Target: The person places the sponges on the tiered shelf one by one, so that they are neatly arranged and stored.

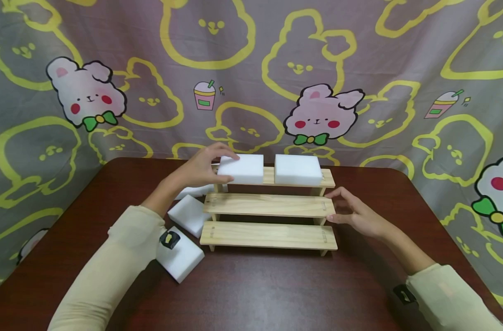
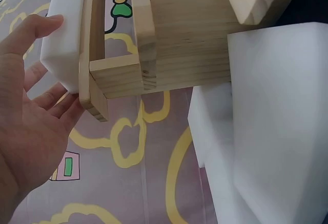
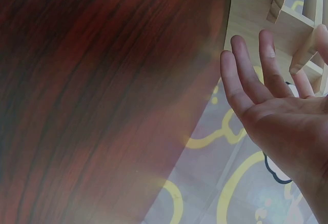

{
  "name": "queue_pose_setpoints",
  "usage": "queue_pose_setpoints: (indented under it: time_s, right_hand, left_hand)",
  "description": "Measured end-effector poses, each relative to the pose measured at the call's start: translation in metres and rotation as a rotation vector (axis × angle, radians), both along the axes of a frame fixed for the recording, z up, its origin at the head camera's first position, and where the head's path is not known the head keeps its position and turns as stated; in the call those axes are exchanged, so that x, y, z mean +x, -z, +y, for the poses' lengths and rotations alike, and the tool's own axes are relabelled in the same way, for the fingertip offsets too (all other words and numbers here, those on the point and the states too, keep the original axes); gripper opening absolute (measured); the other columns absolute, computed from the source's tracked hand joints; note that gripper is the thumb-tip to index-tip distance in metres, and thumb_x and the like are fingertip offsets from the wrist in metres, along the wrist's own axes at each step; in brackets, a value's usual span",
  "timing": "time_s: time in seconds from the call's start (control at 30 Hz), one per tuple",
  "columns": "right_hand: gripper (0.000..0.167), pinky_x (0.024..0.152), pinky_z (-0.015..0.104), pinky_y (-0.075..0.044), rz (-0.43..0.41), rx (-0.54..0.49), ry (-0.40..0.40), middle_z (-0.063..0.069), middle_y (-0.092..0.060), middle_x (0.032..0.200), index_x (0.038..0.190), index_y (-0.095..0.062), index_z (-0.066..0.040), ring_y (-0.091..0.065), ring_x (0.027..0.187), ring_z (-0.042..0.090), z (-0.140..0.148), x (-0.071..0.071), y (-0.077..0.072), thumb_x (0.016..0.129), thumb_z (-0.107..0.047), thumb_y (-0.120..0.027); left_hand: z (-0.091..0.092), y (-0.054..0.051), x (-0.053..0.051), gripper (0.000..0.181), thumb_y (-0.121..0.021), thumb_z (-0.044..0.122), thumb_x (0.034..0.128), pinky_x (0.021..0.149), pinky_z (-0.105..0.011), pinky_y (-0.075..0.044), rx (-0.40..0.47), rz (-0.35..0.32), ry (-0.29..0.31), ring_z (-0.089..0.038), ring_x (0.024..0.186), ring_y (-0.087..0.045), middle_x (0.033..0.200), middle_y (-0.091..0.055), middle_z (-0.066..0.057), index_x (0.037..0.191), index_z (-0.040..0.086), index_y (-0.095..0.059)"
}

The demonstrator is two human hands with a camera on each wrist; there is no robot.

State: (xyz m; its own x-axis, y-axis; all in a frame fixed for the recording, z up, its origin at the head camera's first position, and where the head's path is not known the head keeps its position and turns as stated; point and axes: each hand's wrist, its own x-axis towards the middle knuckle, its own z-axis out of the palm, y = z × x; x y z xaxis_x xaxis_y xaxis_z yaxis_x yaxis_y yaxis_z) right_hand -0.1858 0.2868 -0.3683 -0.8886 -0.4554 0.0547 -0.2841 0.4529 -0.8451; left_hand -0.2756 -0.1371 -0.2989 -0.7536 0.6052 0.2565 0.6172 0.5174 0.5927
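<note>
A three-tier wooden stand stands on the table. Two white foam blocks lie on its top step. My left hand grips the left foam block by its outer end, thumb in front and fingers behind; the left wrist view shows that block between thumb and fingers. Apart from it, the right foam block lies untouched. My right hand holds the right end of the middle step between thumb and forefinger. In the right wrist view the other fingers are spread beside the stand.
Left of the stand lie several more white foam blocks, among them a near one and one beside the middle step. The dark reddish table reaches back to a patterned curtain.
</note>
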Motion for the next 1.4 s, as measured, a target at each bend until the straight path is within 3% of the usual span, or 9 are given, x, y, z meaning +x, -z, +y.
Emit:
queue_pose_setpoints:
  time_s: [1.07, 1.4]
  right_hand:
    - [0.043, 0.081, 0.032, -0.055, 0.006, -0.006, 0.001, 0.021, -0.063, 0.115, 0.131, -0.044, 0.002, -0.065, 0.1, 0.021, -0.0004, -0.0003, 0.001, 0.096, -0.002, -0.069]
    - [0.043, 0.081, 0.032, -0.054, 0.007, -0.003, 0.005, 0.02, -0.064, 0.115, 0.131, -0.044, 0.002, -0.065, 0.1, 0.021, 0.0001, 0.0006, 0.0006, 0.096, -0.002, -0.069]
  left_hand:
    - [0.0003, 0.0001, -0.0022, 0.052, -0.084, 0.015, 0.0841, 0.1, -0.052, -0.046, 0.009, -0.01, 0.014, -0.036, 0.125, -0.053, 0.14, -0.056, -0.019, 0.132, 0.003, -0.068]
    - [0.0, -0.0004, -0.0025, 0.056, -0.085, 0.018, 0.0832, 0.104, -0.058, -0.044, -0.008, -0.014, 0.015, -0.038, 0.129, -0.051, 0.143, -0.053, -0.02, 0.134, 0.004, -0.066]
